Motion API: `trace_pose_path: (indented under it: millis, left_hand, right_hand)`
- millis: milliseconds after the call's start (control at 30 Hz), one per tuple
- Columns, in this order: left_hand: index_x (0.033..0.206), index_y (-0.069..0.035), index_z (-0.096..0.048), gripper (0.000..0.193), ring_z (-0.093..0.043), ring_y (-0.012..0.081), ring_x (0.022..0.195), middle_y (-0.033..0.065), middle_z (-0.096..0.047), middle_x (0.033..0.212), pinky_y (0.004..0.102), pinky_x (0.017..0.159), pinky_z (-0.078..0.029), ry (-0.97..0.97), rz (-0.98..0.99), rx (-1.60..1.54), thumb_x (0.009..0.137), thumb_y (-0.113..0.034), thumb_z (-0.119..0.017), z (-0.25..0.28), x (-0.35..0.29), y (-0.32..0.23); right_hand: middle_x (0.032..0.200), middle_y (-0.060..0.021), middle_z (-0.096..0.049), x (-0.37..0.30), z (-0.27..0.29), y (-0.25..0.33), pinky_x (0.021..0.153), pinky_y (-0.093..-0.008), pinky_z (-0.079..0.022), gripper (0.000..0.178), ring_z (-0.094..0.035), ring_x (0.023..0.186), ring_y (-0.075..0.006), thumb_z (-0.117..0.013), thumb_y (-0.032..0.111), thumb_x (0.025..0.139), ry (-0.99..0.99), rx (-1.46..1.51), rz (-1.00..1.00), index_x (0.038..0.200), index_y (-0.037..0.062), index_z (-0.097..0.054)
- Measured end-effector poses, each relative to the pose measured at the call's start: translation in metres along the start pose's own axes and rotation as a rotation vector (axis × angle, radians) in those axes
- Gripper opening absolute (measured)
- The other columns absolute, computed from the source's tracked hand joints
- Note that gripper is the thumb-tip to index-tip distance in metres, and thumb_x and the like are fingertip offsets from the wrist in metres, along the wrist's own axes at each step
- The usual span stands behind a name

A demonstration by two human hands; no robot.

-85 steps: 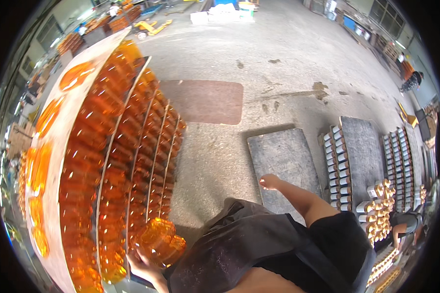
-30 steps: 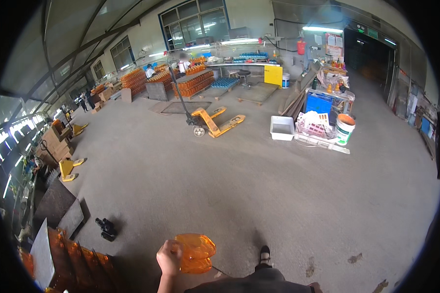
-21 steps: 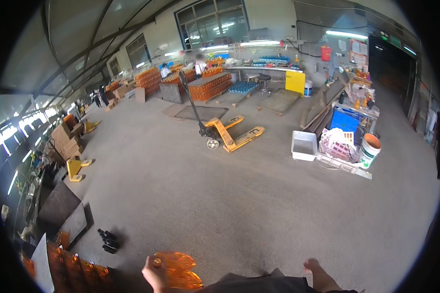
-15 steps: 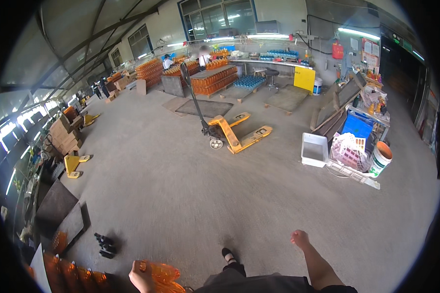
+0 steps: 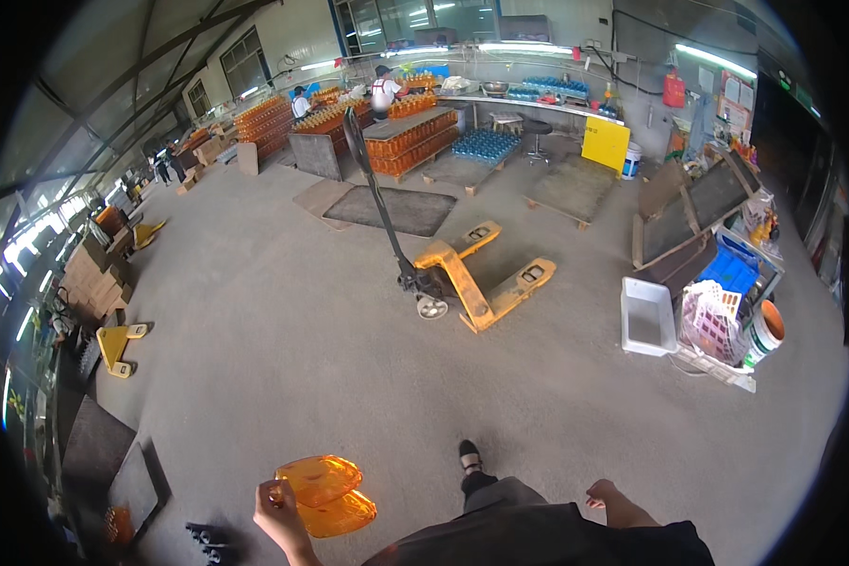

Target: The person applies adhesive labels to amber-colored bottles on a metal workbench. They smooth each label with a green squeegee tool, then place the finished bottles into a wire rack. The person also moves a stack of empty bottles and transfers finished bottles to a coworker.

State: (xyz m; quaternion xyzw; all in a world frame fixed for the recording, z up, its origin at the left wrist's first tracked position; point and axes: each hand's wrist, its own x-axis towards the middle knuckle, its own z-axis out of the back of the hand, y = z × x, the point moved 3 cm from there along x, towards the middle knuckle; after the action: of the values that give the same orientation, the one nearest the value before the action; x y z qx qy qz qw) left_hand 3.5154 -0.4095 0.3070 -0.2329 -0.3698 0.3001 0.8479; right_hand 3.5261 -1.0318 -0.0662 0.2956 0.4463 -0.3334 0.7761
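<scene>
Low in the view, my left hand (image 5: 275, 502) is closed round the narrow ends of two glossy amber bottles. The upper bottle (image 5: 321, 479) and the lower bottle (image 5: 340, 515) stick out to the right of the hand, their rounded bodies overlapping above the concrete floor. My right hand (image 5: 606, 492) hangs at my right side with fingers loosely bent and a little apart, holding nothing. One of my feet, in a dark shoe (image 5: 469, 455), shows between the two hands.
Ahead stands a yellow pallet jack (image 5: 457, 281) with its black handle upright. A white tub (image 5: 647, 317) and a pink basket (image 5: 709, 325) sit at the right. Stacked amber bottles (image 5: 413, 146) and two people are at the back. Boards (image 5: 99, 439) lean at the left.
The pallet jack and tub appear nearer and lower. My left hand with the amber bottles has risen in view, and the bottles show more fully. My right hand has dropped lower.
</scene>
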Motion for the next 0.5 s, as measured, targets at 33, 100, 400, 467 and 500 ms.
trace_pose_path:
  millis: [33,100,400,467,500]
  left_hand:
    - [0.082,-0.001,-0.062,0.012,-0.048,0.0197,0.047,0.0125,-0.059,0.062,0.033,0.048,-0.042,-0.014,0.034,0.002,0.083,-0.01,-0.069,-0.027,0.025,0.003]
    - [0.082,0.001,-0.061,0.013,-0.045,0.0179,0.049,0.0129,-0.059,0.065,0.0319,0.047,-0.041,-0.037,0.103,-0.047,0.084,-0.01,-0.068,-0.075,0.075,0.013]
    - [0.086,-0.011,-0.07,0.021,-0.064,0.0298,0.061,0.0138,-0.068,0.074,0.0398,0.058,-0.052,-0.055,0.151,0.421,0.084,-0.031,-0.072,-0.192,0.321,0.029]
    - [0.086,-0.011,-0.069,0.021,-0.064,0.0307,0.061,0.014,-0.068,0.074,0.0404,0.058,-0.052,0.01,0.186,0.425,0.083,-0.032,-0.072,-0.252,0.376,0.044]
    - [0.086,-0.011,-0.069,0.021,-0.064,0.0311,0.061,0.0141,-0.068,0.074,0.0406,0.058,-0.052,0.033,0.193,0.444,0.083,-0.032,-0.072,-0.274,0.409,0.053]
  right_hand:
    - [0.074,-0.0042,-0.072,0.016,0.009,0.034,0.055,-0.0312,-0.055,0.027,-0.068,0.059,-0.0152,-0.05,0.019,0.09,-0.01,-0.075,0.0,0.076,0.0077,-0.07]
    - [0.075,-0.0051,-0.072,0.066,0.037,0.128,0.054,-0.0316,-0.055,0.029,-0.067,0.059,-0.0155,-0.051,0.022,0.092,-0.04,-0.223,0.019,0.079,0.0069,-0.071]
    - [0.075,-0.0135,-0.068,0.086,0.053,0.739,0.062,-0.036,-0.051,0.02,-0.067,0.066,-0.0252,-0.061,0.025,0.086,-0.221,-0.273,1.063,0.086,0.0054,-0.066]
    - [0.074,-0.0098,-0.069,0.09,0.046,0.843,0.061,-0.0347,-0.052,0.019,-0.067,0.065,-0.0206,-0.062,0.024,0.088,-0.205,-0.122,1.093,0.088,0.0052,-0.067]
    - [0.074,-0.0088,-0.069,0.094,0.037,0.885,0.061,-0.034,-0.052,0.02,-0.067,0.065,-0.0191,-0.062,0.024,0.088,-0.224,-0.158,1.135,0.089,0.0049,-0.067]
